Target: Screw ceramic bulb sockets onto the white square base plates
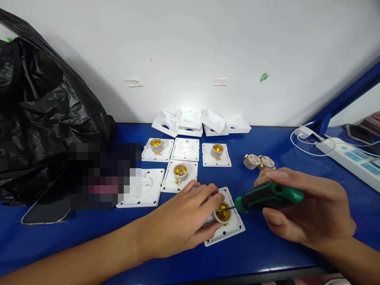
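Observation:
My right hand (308,209) grips a green and black screwdriver (267,196). Its thin shaft reaches left into a lamp socket (223,214) with a brass-coloured inside. That socket sits on a square white plate (236,226) near the table's front. Around the socket's left side, the fingers of my left hand (190,215) are closed, holding it against the plate; they hide part of both. The shaft's tip is inside the socket, and I cannot make out what it touches. Just beyond my left hand stands another socket (181,172) on its own white plate (168,181).
Two more socketed plates (208,160) and two bare plates (154,194) lie behind. White box covers (190,118) line the wall. Loose sockets (252,161) lie right, near a power strip (353,156) with white cables. A black bag (44,118) and phone (49,206) occupy the left.

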The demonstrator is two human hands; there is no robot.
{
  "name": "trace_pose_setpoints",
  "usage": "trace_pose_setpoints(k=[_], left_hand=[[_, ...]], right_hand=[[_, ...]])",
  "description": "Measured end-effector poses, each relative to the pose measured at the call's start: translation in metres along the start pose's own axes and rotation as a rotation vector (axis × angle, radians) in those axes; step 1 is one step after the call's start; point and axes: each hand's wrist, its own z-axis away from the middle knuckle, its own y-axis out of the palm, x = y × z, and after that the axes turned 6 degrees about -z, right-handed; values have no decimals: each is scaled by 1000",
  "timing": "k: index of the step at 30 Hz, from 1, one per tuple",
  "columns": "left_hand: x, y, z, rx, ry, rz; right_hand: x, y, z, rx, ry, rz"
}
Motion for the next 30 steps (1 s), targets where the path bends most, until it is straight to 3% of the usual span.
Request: trace_pose_setpoints(k=[30], left_hand=[[-1,1,1,-1,0,-11]], right_hand=[[-2,11,-8,-43,-139,-73]])
